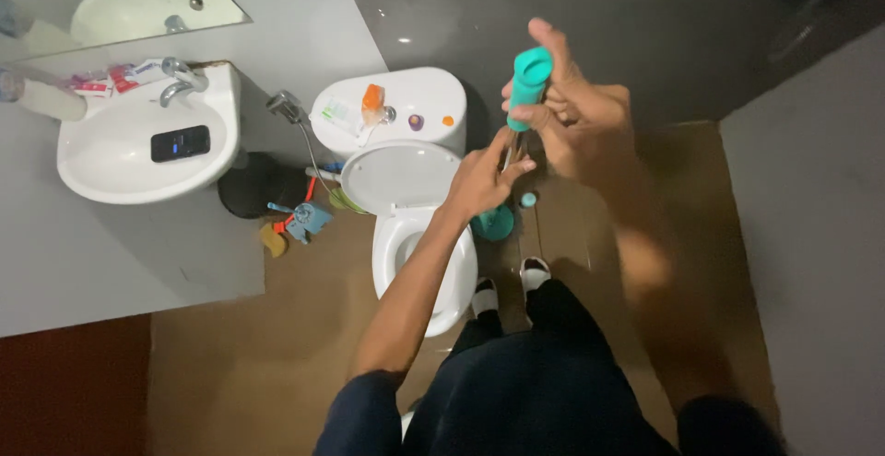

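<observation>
My right hand [579,115] is raised and grips a teal cylindrical handle [528,87] near its top. My left hand [486,177] pinches the thin metal shaft [510,150] that runs down from that handle. Below my hands a teal round holder [495,224] stands on the floor beside the white toilet [415,207]. The toilet lid is up and the bowl is open. The lower end of the shaft is hidden behind my left hand.
A white sink [138,142] with a dark phone [180,143] in its basin hangs at the left. Small bottles and packets rest on the toilet tank [392,106]. A bidet sprayer [288,106], a black bin [253,184] and brushes sit between sink and toilet. My feet [510,285] stand on the brown floor.
</observation>
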